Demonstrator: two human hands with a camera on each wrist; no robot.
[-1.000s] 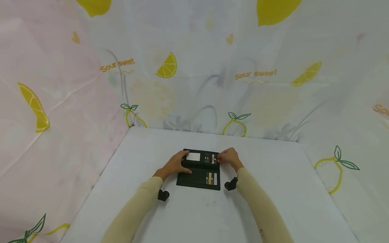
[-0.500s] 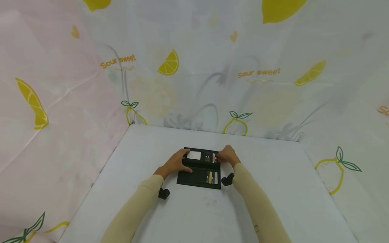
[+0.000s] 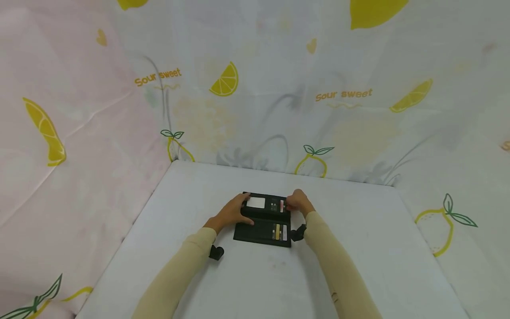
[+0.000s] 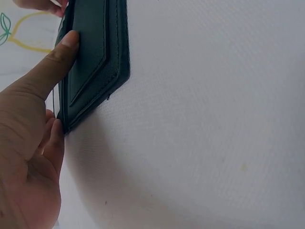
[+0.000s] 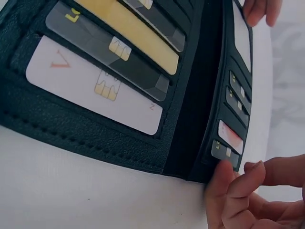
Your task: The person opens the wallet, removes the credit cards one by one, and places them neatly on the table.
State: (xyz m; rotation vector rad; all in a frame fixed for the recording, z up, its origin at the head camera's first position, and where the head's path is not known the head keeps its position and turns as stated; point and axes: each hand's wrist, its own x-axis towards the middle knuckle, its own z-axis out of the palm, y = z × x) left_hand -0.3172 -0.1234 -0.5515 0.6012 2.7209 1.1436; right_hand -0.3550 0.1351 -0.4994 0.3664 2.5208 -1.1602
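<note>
A dark green card wallet (image 3: pixel 260 231) lies spread open on the white table. Its left end is gripped by my left hand (image 3: pixel 231 213), the thumb on the near panel and the fingers at the far panel. At the far panel's right edge, my right hand (image 3: pixel 299 203) has curled fingers; in the right wrist view their tips pinch the wallet's corner beside a dark chip card (image 5: pixel 221 151). A red-and-white card (image 5: pixel 231 136) sits one slot over. The near panel holds a white card (image 5: pixel 95 81), a yellow card (image 5: pixel 138 28) and dark cards.
A white rectangle (image 3: pixel 256 202) shows in the far panel's left part. The white table (image 3: pixel 255 279) runs back to a lemon-printed cloth wall (image 3: pixel 255 110). Black wrist devices, such as the one (image 3: pixel 217 252) below the left wrist, hang under both sleeves.
The head view has shifted slightly. My right hand and wrist have moved a little left, closer in against the wallet's edge. My left hand keeps its place on the wallet.
</note>
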